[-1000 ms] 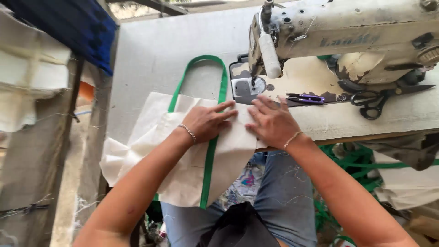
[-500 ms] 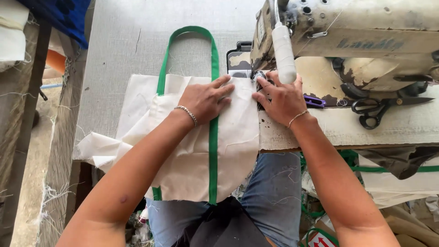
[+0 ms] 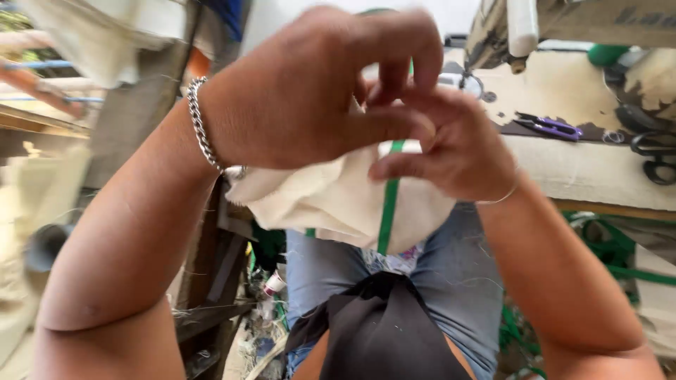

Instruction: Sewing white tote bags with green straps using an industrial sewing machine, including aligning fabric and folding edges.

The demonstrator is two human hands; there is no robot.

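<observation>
Close to the camera, both hands lift a cream bag (image 3: 338, 200) with a green strap (image 3: 389, 211) above the lap. The left hand (image 3: 303, 91), at 11 o'clock, curls shut, its fingertips pinching the cloth's top edge. The right hand (image 3: 458, 144), at 1 o'clock, is closed too, gripping beside the strap. Keeping both pinches firm and level would probably hold the edge aligned. Farther off, at 2 o'clock, purple snips (image 3: 549, 127) lie on the sewing table (image 3: 584, 169).

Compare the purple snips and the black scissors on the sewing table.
The purple snips are small and slim, lying whole in view; the black scissors are larger, with big loop handles, cut off by the picture's right edge. The snips lie nearer the right hand. Both rest flat on the worn table.
</observation>
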